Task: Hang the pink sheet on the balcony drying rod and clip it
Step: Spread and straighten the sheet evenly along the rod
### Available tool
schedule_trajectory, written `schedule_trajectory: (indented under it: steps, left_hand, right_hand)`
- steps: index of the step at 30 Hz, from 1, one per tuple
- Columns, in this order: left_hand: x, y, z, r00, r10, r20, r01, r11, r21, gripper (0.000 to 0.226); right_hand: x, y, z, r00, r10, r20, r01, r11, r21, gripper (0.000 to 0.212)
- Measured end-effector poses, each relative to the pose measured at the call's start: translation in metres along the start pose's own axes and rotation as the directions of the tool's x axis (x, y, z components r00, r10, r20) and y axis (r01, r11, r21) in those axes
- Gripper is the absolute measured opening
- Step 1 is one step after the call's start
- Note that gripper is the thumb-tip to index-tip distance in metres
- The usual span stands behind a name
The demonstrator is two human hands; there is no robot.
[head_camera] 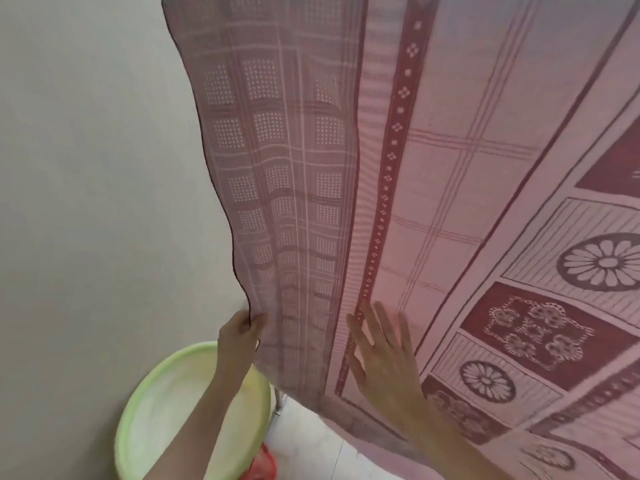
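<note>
Two hands work the hanging sheet. It drapes down from above, its long fall running top to bottom; the rod itself is out of view. The left hand pinches the sheet's dark side edge low down, grip clamped on the cloth. The right hand lies flat on the face, fingers spread, holding nothing. A green basin sits below by the wall. I'd say clipping must happen upward, above both hands.
</note>
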State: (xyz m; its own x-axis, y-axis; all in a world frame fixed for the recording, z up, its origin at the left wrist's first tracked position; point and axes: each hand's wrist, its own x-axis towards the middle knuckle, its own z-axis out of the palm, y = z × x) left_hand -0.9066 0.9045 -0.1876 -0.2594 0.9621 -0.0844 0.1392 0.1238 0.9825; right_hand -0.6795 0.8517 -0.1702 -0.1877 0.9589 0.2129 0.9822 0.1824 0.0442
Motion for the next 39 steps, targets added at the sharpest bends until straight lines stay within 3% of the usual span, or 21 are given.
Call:
schedule_trajectory:
  steps: [5, 9, 12, 14, 16, 18, 20, 21, 23, 25, 27, 30, 32, 34, 39]
  left_hand:
    - [-0.041, -0.09, 0.024, 0.998, -0.067, 0.0, 0.067, 0.995, 0.077, 0.01]
    - [-0.051, -0.169, 0.05, 0.998, -0.053, -0.018, 0.055, 0.991, 0.122, 0.008]
    - [-0.057, -0.242, 0.071, 0.991, -0.118, -0.059, 0.129, 0.961, 0.245, 0.024]
    - [-0.065, -0.294, 0.087, 0.986, -0.16, -0.037, 0.164, 0.949, 0.27, 0.039]
    - [-0.072, -0.345, 0.102, 0.973, -0.229, -0.011, 0.227, 0.956, 0.184, 0.047]
    - [-0.075, -0.391, 0.119, 0.957, -0.291, 0.018, 0.288, 0.953, 0.091, 0.05]
    - [-0.073, -0.433, 0.135, 0.932, -0.358, 0.065, 0.357, 0.934, 0.024, 0.055]
    - [-0.07, -0.451, 0.142, 0.919, -0.382, 0.1, 0.385, 0.923, -0.014, 0.057]
    - [-0.062, -0.484, 0.156, 0.886, -0.419, 0.199, 0.447, 0.885, -0.131, 0.059]
    - [-0.048, -0.506, 0.172, 0.859, -0.421, 0.291, 0.5, 0.812, -0.302, 0.057]
    - [-0.032, -0.52, 0.187, 0.868, -0.351, 0.351, 0.482, 0.764, -0.429, 0.041]
    - [-0.007, -0.531, 0.204, 0.906, -0.198, 0.373, 0.395, 0.71, -0.583, 0.009]
    - [0.007, -0.533, 0.211, 0.933, -0.117, 0.341, 0.326, 0.678, -0.658, 0.005]
    - [0.016, -0.537, 0.215, 0.952, -0.073, 0.298, 0.272, 0.651, -0.708, 0.009]
    - [0.026, -0.549, 0.212, 0.973, -0.063, 0.221, 0.2, 0.704, -0.681, 0.013]
  right_hand:
    - [-0.051, 0.016, 0.072, 0.989, 0.025, 0.145, -0.04, 0.994, 0.098, 0.054]
    - [-0.081, 0.028, 0.15, 0.969, 0.042, 0.244, -0.095, 0.973, 0.208, 0.056]
    - [-0.11, 0.032, 0.21, 0.943, 0.082, 0.322, -0.191, 0.927, 0.323, 0.063]
    - [-0.128, 0.03, 0.257, 0.893, 0.169, 0.417, -0.364, 0.816, 0.448, 0.058]
    - [-0.145, 0.021, 0.301, 0.802, 0.29, 0.523, -0.585, 0.561, 0.586, 0.055]
    - [-0.155, 0.011, 0.343, 0.629, 0.325, 0.707, -0.764, 0.088, 0.639, 0.046]
    - [-0.166, 0.008, 0.385, 0.506, 0.246, 0.827, -0.693, -0.455, 0.56, 0.028]
    - [-0.17, 0.01, 0.405, 0.485, 0.213, 0.848, -0.592, -0.634, 0.497, 0.024]
    - [-0.173, 0.015, 0.444, 0.478, 0.214, 0.852, -0.42, -0.796, 0.436, 0.041]
    - [-0.174, 0.025, 0.479, 0.504, 0.251, 0.826, -0.303, -0.845, 0.441, 0.071]
    - [-0.174, 0.038, 0.507, 0.57, 0.294, 0.767, -0.206, -0.853, 0.48, 0.082]
    - [-0.174, 0.056, 0.532, 0.709, 0.345, 0.615, -0.064, -0.837, 0.543, 0.049]
    - [-0.172, 0.066, 0.542, 0.757, 0.389, 0.525, 0.022, -0.819, 0.574, 0.023]
    - [-0.172, 0.074, 0.549, 0.776, 0.425, 0.467, 0.099, -0.812, 0.575, 0.01]
    - [-0.179, 0.075, 0.568, 0.78, 0.465, 0.42, 0.1, -0.754, 0.649, 0.009]
